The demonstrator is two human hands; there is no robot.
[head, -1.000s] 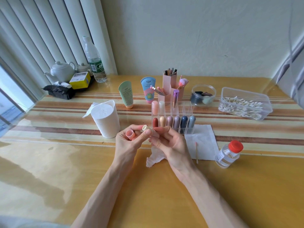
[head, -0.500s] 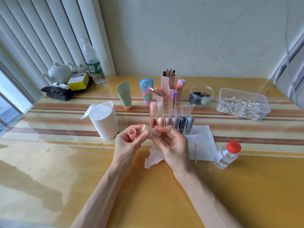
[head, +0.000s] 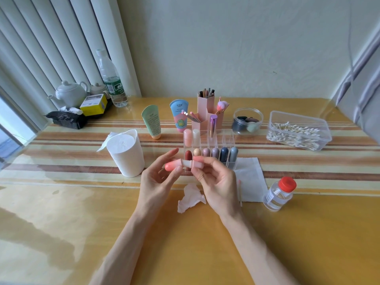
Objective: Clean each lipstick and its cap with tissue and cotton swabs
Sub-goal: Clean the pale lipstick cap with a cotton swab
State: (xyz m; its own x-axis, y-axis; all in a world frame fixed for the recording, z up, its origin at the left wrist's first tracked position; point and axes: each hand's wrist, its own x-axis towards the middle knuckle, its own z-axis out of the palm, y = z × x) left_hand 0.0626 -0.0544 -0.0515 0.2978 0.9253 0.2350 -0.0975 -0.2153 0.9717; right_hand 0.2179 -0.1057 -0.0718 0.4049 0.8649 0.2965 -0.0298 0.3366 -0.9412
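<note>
My left hand (head: 159,177) pinches a coral pink cap (head: 172,165) between thumb and fingers. My right hand (head: 216,178) pinches the pale lipstick body (head: 190,163), whose end sits at the cap's mouth. Both are held level above the table, just in front of the clear organiser (head: 228,140) that holds several coloured lipsticks. A crumpled tissue (head: 190,199) lies under my hands. A used cotton swab (head: 239,192) lies on a flat white tissue (head: 251,177) to the right.
A white tissue roll (head: 125,155) stands at left. A clear tub of cotton swabs (head: 298,132) is at back right, a red-capped bottle (head: 279,194) at right. Tubes, a pink brush holder, a jar, a teapot and a water bottle stand behind.
The cap was upright in my left hand, apart from the lipstick. Now it lies sideways and meets the end of the lipstick body held by my right hand.
</note>
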